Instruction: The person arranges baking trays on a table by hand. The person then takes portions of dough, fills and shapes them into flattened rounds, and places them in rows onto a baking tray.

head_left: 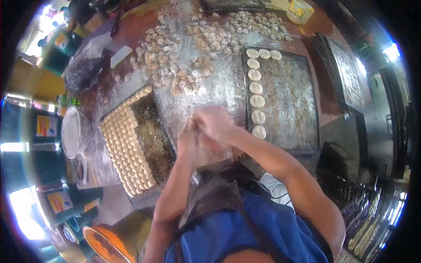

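Observation:
My left hand [188, 133] and my right hand [213, 120] meet over the floured table [223, 96], between two trays. Both are smeared by motion, and whatever lies between them cannot be made out. To the right, a dark tray [289, 101] bears flat round dough discs [257, 101] in a column down its left side, with a few more along the top edge. A tilted tray [154, 127] on the left carries tight rows of small dough balls [127, 144]. Beyond my hands, many floury dough lumps [210, 37] lie scattered.
A sieve [73, 132] stands at the left table edge, near a dark plastic bag [85, 65] and a pale scraper [121, 56]. A tub [300, 12] sits at the back right. Stacked trays [346, 70] lean at the right. An orange-rimmed bucket [103, 245] is low at left.

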`<state>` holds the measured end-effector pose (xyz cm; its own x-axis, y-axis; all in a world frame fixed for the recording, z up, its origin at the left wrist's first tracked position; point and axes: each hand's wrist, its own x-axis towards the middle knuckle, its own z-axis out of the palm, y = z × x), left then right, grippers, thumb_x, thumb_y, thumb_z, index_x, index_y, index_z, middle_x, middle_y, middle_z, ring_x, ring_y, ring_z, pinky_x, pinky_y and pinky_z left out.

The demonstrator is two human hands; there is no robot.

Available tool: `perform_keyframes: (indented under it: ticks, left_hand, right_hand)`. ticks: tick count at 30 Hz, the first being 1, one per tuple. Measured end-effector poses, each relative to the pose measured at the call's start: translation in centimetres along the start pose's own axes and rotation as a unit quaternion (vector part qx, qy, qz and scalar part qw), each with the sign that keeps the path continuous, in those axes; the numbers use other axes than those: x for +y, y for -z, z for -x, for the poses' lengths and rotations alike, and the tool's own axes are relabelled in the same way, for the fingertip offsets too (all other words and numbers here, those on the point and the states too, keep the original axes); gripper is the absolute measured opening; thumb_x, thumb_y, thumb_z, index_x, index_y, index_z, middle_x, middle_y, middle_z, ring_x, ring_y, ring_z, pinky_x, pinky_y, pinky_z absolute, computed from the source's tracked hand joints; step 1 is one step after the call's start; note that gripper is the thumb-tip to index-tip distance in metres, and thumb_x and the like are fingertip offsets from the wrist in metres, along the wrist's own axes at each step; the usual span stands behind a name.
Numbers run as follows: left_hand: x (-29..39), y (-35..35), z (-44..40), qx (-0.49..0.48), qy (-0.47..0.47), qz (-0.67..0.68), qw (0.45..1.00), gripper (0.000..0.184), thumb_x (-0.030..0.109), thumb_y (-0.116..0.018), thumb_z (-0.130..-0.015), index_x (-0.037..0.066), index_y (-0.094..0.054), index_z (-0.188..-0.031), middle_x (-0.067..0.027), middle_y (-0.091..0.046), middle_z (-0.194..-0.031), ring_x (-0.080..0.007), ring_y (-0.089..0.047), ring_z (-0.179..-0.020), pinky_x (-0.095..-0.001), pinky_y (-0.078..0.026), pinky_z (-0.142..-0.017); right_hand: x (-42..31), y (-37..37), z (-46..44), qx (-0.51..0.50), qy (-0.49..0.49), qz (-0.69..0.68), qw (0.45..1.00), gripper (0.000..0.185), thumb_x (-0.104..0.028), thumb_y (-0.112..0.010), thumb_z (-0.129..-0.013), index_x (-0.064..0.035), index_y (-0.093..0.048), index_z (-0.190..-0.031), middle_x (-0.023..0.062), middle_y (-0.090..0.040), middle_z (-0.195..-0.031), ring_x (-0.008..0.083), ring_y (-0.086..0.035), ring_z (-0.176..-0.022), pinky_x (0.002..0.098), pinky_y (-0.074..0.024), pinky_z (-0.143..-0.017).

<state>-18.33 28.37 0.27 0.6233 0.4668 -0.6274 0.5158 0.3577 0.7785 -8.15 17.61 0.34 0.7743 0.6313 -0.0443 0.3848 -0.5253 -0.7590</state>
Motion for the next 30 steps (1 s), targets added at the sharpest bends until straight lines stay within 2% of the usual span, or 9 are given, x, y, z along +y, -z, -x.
perform_keyframes:
  ticks: [3,5,9,10,15,20,23,27,30]
  left_hand:
    - [-1.5,3.3,-0.2,-0.152,-0.071,0.177,0.970,0.033,0.021,-0.055,-0.101,-0.003,-0.060,-0.123,-0.0082,-0.066,-0.103,-0.0175,-0.064,-0.087,-0.0287,-0.055,-0.080]
    - [0.6,4.6,1.7,-0.170,-0.113,0.083,0.975,0.031,0.016,-0.055,-0.099,-0.003,-0.060,-0.123,-0.0090,-0.067,-0.102,-0.0171,-0.064,-0.085,-0.0284,-0.055,-0.080]
    - [-0.5,6.3,1.6,-0.224,-0.178,-0.007,0.958,0.031,0.003,-0.056,-0.092,-0.004,-0.063,-0.121,-0.0101,-0.069,-0.094,-0.0150,-0.065,-0.077,-0.0273,-0.055,-0.074]
    - [1.0,6.5,2.5,-0.233,-0.200,-0.128,0.943,0.030,0.004,-0.057,-0.091,-0.003,-0.064,-0.120,-0.0094,-0.070,-0.091,-0.0133,-0.065,-0.075,-0.0266,-0.054,-0.069]
    - [-1.0,5.3,-1.2,-0.133,-0.209,-0.069,0.966,0.024,0.010,-0.058,-0.091,0.002,-0.071,-0.110,-0.0088,-0.072,-0.081,-0.0078,-0.062,-0.066,-0.0238,-0.047,-0.052]
    - [-3.5,3.0,-0.6,-0.124,-0.378,-0.435,0.808,0.039,0.001,-0.055,-0.086,-0.001,-0.059,-0.124,-0.0248,-0.068,-0.095,-0.0400,-0.068,-0.087,-0.0431,-0.054,-0.079]
    - [-2.5,3.2,-2.5,-0.104,-0.484,-0.409,0.767,0.035,0.001,-0.055,-0.087,0.002,-0.063,-0.121,-0.0215,-0.068,-0.101,-0.0377,-0.066,-0.093,-0.0437,-0.053,-0.083]
    - [-4.9,0.1,-2.9,-0.035,-0.365,-0.407,0.837,0.030,0.002,-0.058,-0.087,0.003,-0.067,-0.116,-0.0183,-0.066,-0.104,-0.0356,-0.064,-0.098,-0.0414,-0.053,-0.086]
    - [-4.8,-0.2,-2.6,-0.003,-0.315,-0.320,0.894,0.034,0.001,-0.065,-0.082,0.004,-0.067,-0.116,-0.0169,-0.066,-0.110,-0.0328,-0.065,-0.100,-0.0384,-0.052,-0.086]
  right_hand:
    - [-0.7,-2.0,2.9,-0.006,0.122,0.138,0.983,0.038,-0.024,-0.069,-0.088,-0.0038,-0.062,-0.118,0.0141,-0.065,-0.116,0.0251,-0.062,-0.102,0.0388,-0.0501,-0.090]
    - [-2.8,-0.4,3.6,0.003,-0.035,-0.190,0.981,0.040,-0.022,-0.073,-0.084,-0.0034,-0.062,-0.117,0.0185,-0.065,-0.113,0.0302,-0.060,-0.111,0.0427,-0.0468,-0.098]
    - [-1.7,-1.7,4.6,-0.043,-0.098,-0.122,0.987,0.026,-0.012,-0.068,-0.083,-0.0069,-0.071,-0.108,0.0164,-0.071,-0.101,0.0252,-0.068,-0.081,0.0396,-0.0553,-0.078]
    - [-2.3,-2.4,4.9,0.090,-0.038,-0.048,0.994,0.019,-0.006,-0.066,-0.084,-0.0057,-0.073,-0.102,0.0136,-0.072,-0.088,0.0207,-0.065,-0.064,0.0347,-0.0559,-0.064]
    - [-6.3,-3.3,7.2,0.141,0.049,0.001,0.989,0.029,-0.001,-0.060,-0.082,-0.0071,-0.073,-0.107,0.0156,-0.072,-0.102,0.0284,-0.070,-0.092,0.0346,-0.0551,-0.083]
    - [3.2,-4.3,4.6,0.038,-0.049,-0.099,0.993,0.025,-0.011,-0.069,-0.086,-0.0064,-0.070,-0.111,0.0144,-0.072,-0.098,0.0232,-0.070,-0.071,0.0346,-0.0583,-0.067]
    - [2.0,-1.6,4.2,-0.032,-0.070,-0.206,0.976,0.026,-0.014,-0.070,-0.087,-0.0033,-0.069,-0.110,0.0172,-0.071,-0.102,0.0252,-0.071,-0.079,0.0363,-0.0574,-0.072]
    - [7.8,-3.2,3.7,-0.042,0.103,0.032,0.993,0.031,-0.014,-0.071,-0.085,-0.0023,-0.068,-0.112,0.0204,-0.067,-0.108,0.0295,-0.067,-0.097,0.0405,-0.0534,-0.084]
    - [5.7,-1.3,2.9,-0.018,0.032,-0.112,0.993,0.029,-0.013,-0.072,-0.082,-0.0022,-0.069,-0.109,0.0183,-0.064,-0.099,0.0319,-0.063,-0.097,0.0424,-0.0513,-0.085]
